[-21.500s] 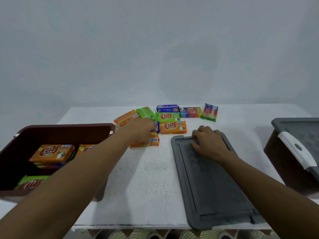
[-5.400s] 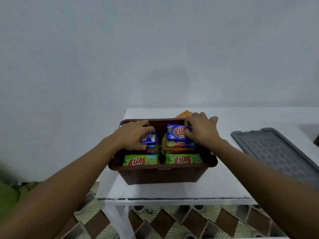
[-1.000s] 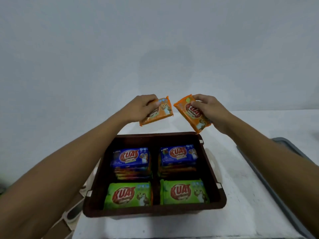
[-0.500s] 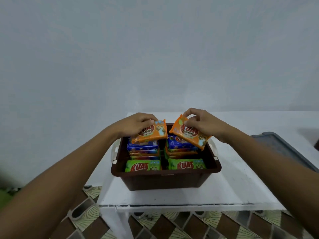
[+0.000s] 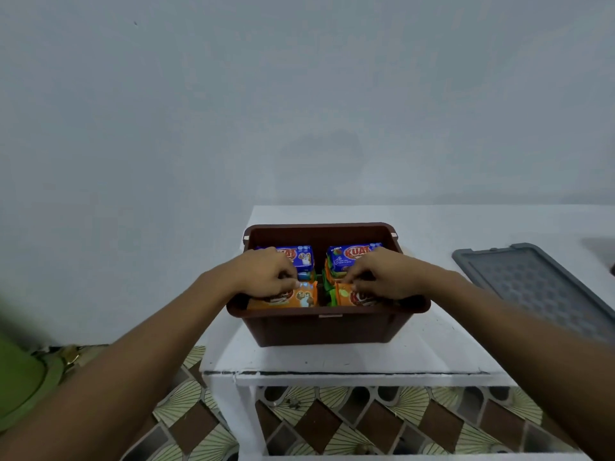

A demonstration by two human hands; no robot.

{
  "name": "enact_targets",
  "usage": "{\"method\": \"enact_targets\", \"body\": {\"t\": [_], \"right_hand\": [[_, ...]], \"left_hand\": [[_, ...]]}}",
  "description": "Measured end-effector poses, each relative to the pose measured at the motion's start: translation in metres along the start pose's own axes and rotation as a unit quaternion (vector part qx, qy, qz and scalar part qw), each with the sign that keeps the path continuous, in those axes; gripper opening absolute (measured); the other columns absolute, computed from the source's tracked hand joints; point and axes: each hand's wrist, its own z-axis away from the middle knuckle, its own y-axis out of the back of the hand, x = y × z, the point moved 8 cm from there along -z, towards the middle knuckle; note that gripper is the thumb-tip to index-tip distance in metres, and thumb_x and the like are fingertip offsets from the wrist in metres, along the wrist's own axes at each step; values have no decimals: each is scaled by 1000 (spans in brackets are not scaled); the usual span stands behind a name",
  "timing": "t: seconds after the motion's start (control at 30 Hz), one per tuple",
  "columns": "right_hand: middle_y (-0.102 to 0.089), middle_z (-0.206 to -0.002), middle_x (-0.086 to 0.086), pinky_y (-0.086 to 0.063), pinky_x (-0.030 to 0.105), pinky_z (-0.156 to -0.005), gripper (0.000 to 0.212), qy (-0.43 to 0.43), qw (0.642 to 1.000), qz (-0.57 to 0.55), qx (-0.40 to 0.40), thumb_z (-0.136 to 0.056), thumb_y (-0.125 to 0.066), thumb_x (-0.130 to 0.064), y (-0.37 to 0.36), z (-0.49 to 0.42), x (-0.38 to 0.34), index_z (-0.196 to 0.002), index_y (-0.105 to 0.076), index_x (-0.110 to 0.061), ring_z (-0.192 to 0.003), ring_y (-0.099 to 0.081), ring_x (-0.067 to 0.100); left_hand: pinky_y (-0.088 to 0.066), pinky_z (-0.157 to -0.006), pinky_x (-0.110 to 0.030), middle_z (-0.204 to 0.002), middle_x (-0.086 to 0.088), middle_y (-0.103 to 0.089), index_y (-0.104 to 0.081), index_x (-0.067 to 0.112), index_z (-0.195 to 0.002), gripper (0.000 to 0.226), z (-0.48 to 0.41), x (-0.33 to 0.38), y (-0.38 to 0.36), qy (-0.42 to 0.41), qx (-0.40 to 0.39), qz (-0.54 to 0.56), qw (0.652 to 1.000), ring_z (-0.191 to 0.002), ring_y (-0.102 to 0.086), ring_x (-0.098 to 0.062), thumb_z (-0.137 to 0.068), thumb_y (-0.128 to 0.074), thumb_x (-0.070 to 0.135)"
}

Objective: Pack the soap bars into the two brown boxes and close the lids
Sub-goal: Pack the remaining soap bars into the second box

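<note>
Table [image 5: 442,347], grey lid [image 5: 539,294] aside; left hand [image 5: 266,274], right hand [image 5: 382,277] pinch orange bars [image 5: 304,296] in box [image 5: 319,329].

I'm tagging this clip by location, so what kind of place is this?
Probably a room in a home, not a shop or factory, though I can't be sure: a plain white painted table stands by a bare pale wall, over a brown-and-cream patterned tile floor.

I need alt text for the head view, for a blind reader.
The left hand holds the left orange soap bar and the right hand the right orange soap bar in an open brown box on a white table. Blue soap bars lie behind them; a grey lid lies to the right.
</note>
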Motion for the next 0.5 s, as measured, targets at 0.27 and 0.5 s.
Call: {"method": "enact_targets", "body": {"t": [0.27, 0.5], "right_hand": [[-55, -126, -1, -41, 35, -91, 34, -128, 958, 76, 247, -88, -65, -35, 37, 21, 52, -120, -61, -26, -115, -41, 16], [-41, -140, 8, -45, 27, -83, 55, -238, 932, -87, 258, -85, -69, -15, 30, 26, 85, -135, -47, -22, -121, -47, 23]], "left_hand": [[-56, -66, -37, -86, 5, -73, -69, 27, -108, 30, 3, -2, 15, -11, 126, 47, 991, -70, -66, -8, -95, -47, 43], [-55, -60, -33, -81, 8, -72, -67, 28, -103, 20, 5, -1, 19, -2, 178, 42, 983, -65, -63, -6, -96, -52, 39]]}}
